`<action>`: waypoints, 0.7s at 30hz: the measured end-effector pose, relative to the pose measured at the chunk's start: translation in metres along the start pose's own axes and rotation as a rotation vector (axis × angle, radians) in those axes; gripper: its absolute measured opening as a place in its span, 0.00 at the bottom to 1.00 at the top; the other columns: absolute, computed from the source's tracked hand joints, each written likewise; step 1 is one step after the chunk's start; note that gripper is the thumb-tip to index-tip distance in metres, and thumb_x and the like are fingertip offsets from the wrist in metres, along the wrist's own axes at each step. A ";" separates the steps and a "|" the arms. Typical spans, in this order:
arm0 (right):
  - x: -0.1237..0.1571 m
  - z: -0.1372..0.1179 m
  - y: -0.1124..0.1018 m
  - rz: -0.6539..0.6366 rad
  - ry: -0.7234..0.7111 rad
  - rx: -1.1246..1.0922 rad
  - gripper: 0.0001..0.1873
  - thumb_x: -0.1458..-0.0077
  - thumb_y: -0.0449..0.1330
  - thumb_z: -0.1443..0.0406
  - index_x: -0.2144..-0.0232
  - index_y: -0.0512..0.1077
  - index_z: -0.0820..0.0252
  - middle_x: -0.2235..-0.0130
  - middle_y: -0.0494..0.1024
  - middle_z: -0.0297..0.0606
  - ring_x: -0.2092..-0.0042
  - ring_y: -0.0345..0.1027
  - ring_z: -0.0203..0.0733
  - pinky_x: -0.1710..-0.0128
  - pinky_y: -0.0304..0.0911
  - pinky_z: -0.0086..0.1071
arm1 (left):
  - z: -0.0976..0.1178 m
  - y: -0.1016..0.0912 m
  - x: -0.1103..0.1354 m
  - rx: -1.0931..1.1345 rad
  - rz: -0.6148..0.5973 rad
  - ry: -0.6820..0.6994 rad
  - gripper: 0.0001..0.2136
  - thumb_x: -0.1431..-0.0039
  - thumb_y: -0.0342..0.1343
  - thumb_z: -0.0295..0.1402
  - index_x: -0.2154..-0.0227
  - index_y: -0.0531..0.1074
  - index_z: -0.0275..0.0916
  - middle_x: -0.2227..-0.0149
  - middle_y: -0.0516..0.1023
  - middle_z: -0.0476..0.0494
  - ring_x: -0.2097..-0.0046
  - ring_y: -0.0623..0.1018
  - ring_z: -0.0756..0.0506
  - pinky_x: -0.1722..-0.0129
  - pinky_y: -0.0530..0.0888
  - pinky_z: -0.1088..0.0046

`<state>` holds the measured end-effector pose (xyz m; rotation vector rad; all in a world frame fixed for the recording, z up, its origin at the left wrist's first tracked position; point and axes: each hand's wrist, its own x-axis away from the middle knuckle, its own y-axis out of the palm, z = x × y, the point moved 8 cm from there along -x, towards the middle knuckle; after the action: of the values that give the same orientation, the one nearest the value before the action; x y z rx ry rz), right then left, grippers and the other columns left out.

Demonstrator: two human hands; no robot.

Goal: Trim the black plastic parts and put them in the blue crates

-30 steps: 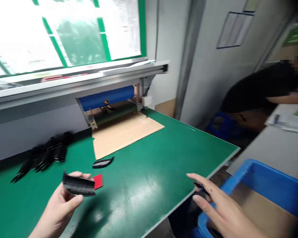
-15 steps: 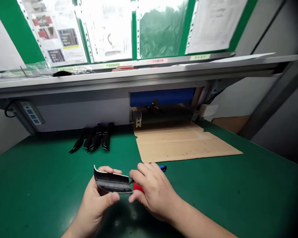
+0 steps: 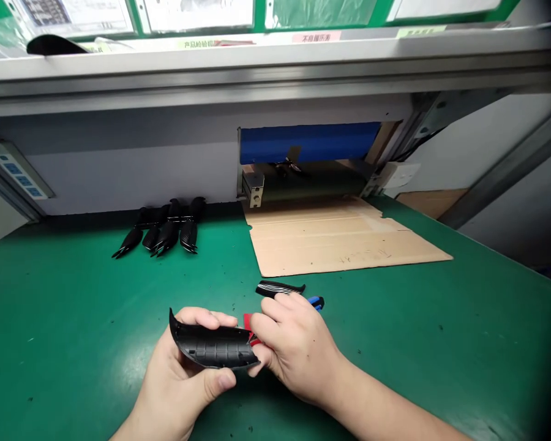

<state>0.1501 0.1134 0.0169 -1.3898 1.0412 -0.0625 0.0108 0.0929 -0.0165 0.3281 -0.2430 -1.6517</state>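
Observation:
My left hand [image 3: 183, 373] grips a curved black plastic shell [image 3: 215, 347], its ribbed hollow inside turned toward me and its pointed tip at the left. At the shell's right end, my right hand [image 3: 298, 349] is closed on a small bladed tool, mostly hidden by the fingers. Something red [image 3: 248, 320] shows between the shell and these fingers; what it belongs to is unclear. A blue and black end [image 3: 318, 303] sticks out behind the right hand, perhaps the tool's handle. Just beyond the knuckles, another black ribbed shell [image 3: 279, 288] lies on the green table.
Several glossy black parts [image 3: 168, 229] lie together at the back left. A flat cardboard sheet [image 3: 340, 245] lies before a wall opening with a blue flap [image 3: 310, 142]. A metal shelf [image 3: 257, 79] crosses above, and a power strip [image 3: 21, 171] is at the left.
The view has tipped downward. My right hand has shifted slightly right, and the held shell has rolled to show more of its inside. The shell beyond the knuckles has come into sight.

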 end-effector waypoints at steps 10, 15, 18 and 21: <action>0.007 -0.001 -0.004 0.030 -0.045 0.007 0.34 0.33 0.33 0.47 0.79 0.61 0.61 0.78 0.60 0.32 0.76 0.46 0.37 0.73 0.37 0.33 | 0.001 0.003 0.002 -0.086 0.028 0.074 0.16 0.55 0.67 0.25 0.64 0.70 0.42 0.59 0.75 0.44 0.55 0.77 0.42 0.57 0.77 0.70; 0.009 0.004 0.003 -0.032 -0.059 0.001 0.34 0.34 0.32 0.45 0.78 0.62 0.60 0.77 0.63 0.32 0.75 0.48 0.37 0.72 0.39 0.33 | 0.004 0.007 0.002 -0.200 -0.056 0.153 0.16 0.51 0.64 0.23 0.63 0.68 0.45 0.58 0.75 0.47 0.55 0.77 0.43 0.56 0.76 0.68; 0.010 0.008 0.009 -0.115 -0.098 -0.120 0.36 0.36 0.32 0.42 0.77 0.62 0.59 0.77 0.63 0.31 0.75 0.51 0.37 0.72 0.43 0.32 | 0.007 0.008 0.002 -0.257 -0.066 0.195 0.16 0.51 0.64 0.22 0.63 0.68 0.46 0.58 0.76 0.47 0.55 0.77 0.43 0.56 0.76 0.69; 0.010 0.013 0.013 -0.256 -0.089 -0.458 0.34 0.40 0.40 0.39 0.77 0.62 0.60 0.77 0.63 0.29 0.74 0.54 0.34 0.73 0.47 0.28 | 0.005 0.009 0.002 -0.268 -0.063 0.202 0.17 0.52 0.65 0.22 0.63 0.68 0.46 0.58 0.76 0.48 0.55 0.76 0.44 0.55 0.75 0.70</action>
<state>0.1573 0.1209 -0.0010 -1.9195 0.8264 0.0543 0.0173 0.0899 -0.0089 0.2986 0.1409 -1.6757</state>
